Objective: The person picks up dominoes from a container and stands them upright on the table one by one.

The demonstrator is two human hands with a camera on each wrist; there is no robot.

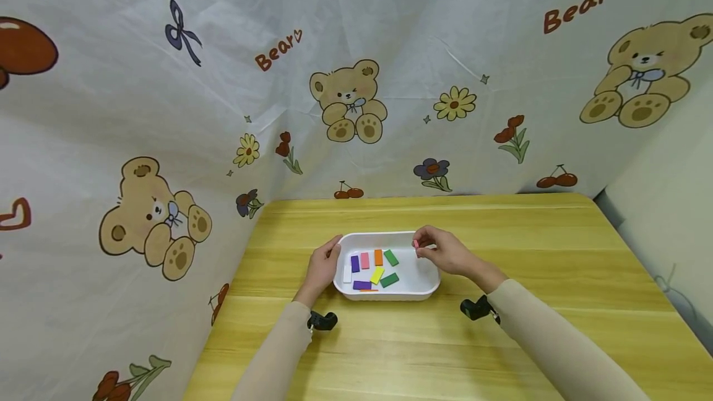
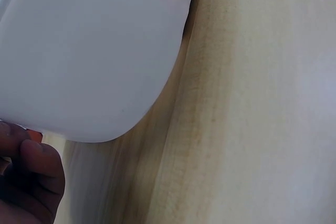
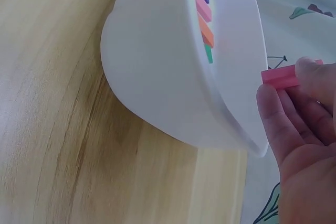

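Note:
A white plastic tray [image 1: 412, 296] stands on the table with small rectangular blocks inside. My left hand [image 1: 324, 266] grips its left end; in the left wrist view the curled fingers [image 2: 44, 161] meet the rim, partly cut off by the frame. Over the tray's right end, my right hand [image 1: 445, 251] pinches a pinkish-red block [image 3: 281, 77] between thumb and fingertips. At the left and middle of the tray lie a white block [image 1: 347, 274], a pink block [image 1: 364, 260], an orange block [image 1: 378, 257], a yellow block [image 1: 377, 275], and purple and green ones [image 1: 389, 280].
The wooden table [image 1: 501, 351] extends around the tray. A white cloth [image 1: 401, 30] printed with bears and flowers hangs behind and on the left. Black wrist cameras [image 1: 323, 321] sit at both cuffs. A pale wall [image 1: 657, 184] borders the right side.

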